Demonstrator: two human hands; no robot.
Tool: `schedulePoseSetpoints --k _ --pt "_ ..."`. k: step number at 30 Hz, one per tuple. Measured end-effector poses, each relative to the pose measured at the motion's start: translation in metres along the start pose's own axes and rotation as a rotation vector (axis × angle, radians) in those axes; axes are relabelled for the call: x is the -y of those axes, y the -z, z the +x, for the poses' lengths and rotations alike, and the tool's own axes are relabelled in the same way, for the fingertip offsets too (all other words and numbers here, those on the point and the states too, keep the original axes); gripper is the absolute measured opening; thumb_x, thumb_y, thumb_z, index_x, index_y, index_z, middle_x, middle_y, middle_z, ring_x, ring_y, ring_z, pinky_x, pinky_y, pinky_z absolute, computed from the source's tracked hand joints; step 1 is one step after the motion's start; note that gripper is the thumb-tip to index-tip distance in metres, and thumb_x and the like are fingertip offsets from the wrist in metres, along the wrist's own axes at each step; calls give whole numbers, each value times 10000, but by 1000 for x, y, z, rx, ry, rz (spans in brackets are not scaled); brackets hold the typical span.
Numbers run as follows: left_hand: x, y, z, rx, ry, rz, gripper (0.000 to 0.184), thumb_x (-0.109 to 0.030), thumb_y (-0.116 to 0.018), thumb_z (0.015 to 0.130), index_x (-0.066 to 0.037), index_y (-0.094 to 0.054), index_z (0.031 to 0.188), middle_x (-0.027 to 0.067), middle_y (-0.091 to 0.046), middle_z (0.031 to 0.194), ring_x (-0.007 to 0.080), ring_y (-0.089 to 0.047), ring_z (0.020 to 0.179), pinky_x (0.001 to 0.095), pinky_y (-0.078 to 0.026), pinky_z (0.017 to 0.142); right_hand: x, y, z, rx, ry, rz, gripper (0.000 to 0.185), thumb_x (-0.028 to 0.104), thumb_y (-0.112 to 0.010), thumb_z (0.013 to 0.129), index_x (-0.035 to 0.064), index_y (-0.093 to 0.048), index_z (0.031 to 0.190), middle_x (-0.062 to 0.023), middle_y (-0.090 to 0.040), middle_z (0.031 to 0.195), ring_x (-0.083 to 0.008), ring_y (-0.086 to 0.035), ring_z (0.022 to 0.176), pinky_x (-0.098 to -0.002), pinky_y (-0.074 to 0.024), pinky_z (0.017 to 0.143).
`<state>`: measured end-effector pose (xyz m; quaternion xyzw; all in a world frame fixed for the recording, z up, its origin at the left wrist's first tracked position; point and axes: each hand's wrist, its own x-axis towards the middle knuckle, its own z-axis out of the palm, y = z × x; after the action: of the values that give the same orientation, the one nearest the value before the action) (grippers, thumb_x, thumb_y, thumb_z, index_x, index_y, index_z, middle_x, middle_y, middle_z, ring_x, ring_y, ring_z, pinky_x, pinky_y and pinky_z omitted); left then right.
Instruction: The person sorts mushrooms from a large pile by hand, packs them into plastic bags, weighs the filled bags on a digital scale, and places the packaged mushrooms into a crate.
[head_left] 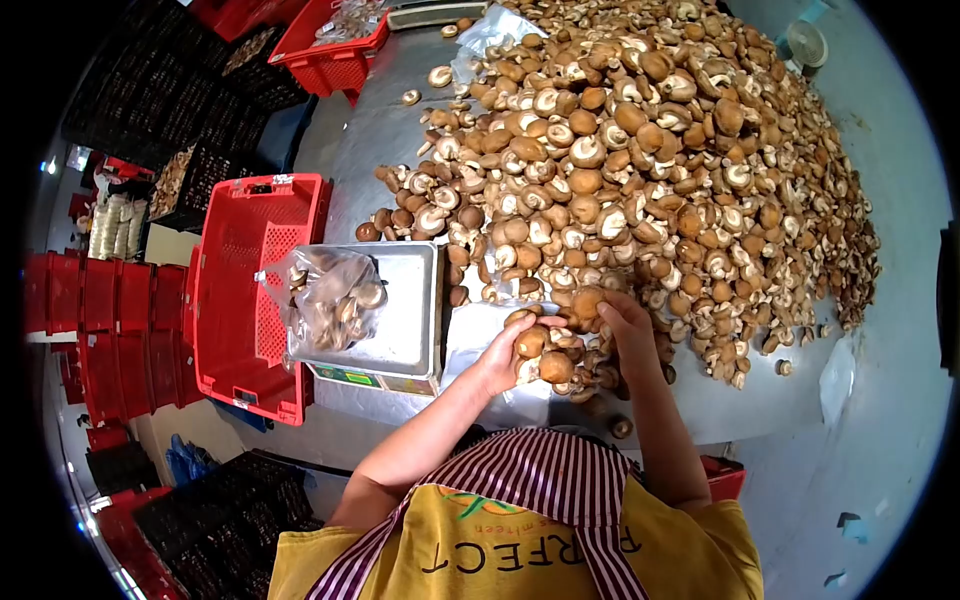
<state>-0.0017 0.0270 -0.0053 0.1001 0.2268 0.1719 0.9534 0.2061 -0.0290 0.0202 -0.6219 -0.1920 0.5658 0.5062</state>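
At the near edge of the mushroom heap (640,170), my left hand (500,358) is curled around several brown-capped shiitake mushrooms (556,367). Its fingers are partly covered by the caps. My right hand (627,328) grips one larger shiitake mushroom (586,303) between thumb and fingers, just right of the left hand. More mushrooms lie under and between both hands. To the left, a clear plastic bag (335,300) with mushrooms inside rests on the metal pan of a weighing scale (408,300).
An open red crate (222,290) stands left of the scale, and another red crate (330,62) sits at the far left with bags in it. Stacked red bins (115,340) and black crates (140,90) fill the left side. Clear plastic (490,35) lies by the heap.
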Motion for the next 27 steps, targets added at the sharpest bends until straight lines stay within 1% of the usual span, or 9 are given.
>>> schedulePoseSetpoints --k 2,9,12,15,16,18,21,26,27 --pt "0 5 0 -19 -10 -7 579 -446 -472 945 18 -489 1291 281 -539 1281 365 -540 1203 477 -431 1036 -3 -7 3 -72 64 40 232 113 -638 893 6 -642 1100 -31 -662 936 -76 -595 793 -223 -473 653" --pt "-2 10 -7 -4 -9 -73 575 -460 -451 953 12 -509 1277 307 -465 1351 404 -416 1319 501 -388 1070 -7 8 20 -74 63 -269 263 144 -684 871 30 -640 1103 -53 -664 921 -121 -611 807 -276 -486 660" --pt "-4 12 -11 18 -11 -67 568 -452 -442 958 11 -507 1281 305 -448 1369 413 -405 1324 508 -382 1073 18 10 36 -218 703 -720 307 113 -695 837 30 -628 1126 -112 -637 1045 -216 -621 792 -319 -494 666" --pt "-7 10 -10 4 18 -64 569 -448 -444 956 6 -498 1295 300 -464 1360 398 -433 1308 490 -389 1072 86 -13 61 -327 841 -1017 408 155 -675 860 35 -574 1237 -149 -578 1168 -174 -608 774 -296 -505 659" --pt "-8 5 -9 -8 22 -56 566 -444 -443 956 4 -497 1298 299 -476 1350 389 -449 1297 479 -392 1071 100 -23 70 -338 846 -1015 408 155 -675 860 35 -574 1237 -149 -578 1168 -174 -608 774 -296 -505 659" --pt "-8 3 -7 -58 23 -28 557 -436 -439 956 -3 -495 1302 295 -501 1328 370 -485 1270 456 -399 1068 118 -43 81 -269 396 -1262 544 210 -650 881 96 -463 1379 -186 -486 1291 -193 -608 763 -300 -520 660" --pt "-6 4 -5 -43 1 -5 558 -440 -438 955 -5 -497 1299 296 -493 1337 370 -487 1267 455 -396 1071 94 -45 91 -123 354 -1586 620 251 -629 898 146 -370 1451 -194 -410 1374 -201 -619 781 -298 -526 649" --pt "-6 3 -24 -6 -13 -6 594 -458 -432 951 -1 -466 1328 299 -478 1350 357 -498 1257 453 -403 1065 43 -11 58 -112 574 -1502 633 176 -697 817 131 -436 1392 -167 -440 1360 -241 -649 793 -345 -535 661" --pt "-6 4 -28 -5 -12 -7 594 -458 -432 951 -1 -466 1328 299 -478 1350 357 -498 1257 453 -403 1065 43 -9 44 -95 696 -1457 517 144 -674 821 110 -501 1307 -167 -499 1238 -243 -641 728 -346 -522 613"
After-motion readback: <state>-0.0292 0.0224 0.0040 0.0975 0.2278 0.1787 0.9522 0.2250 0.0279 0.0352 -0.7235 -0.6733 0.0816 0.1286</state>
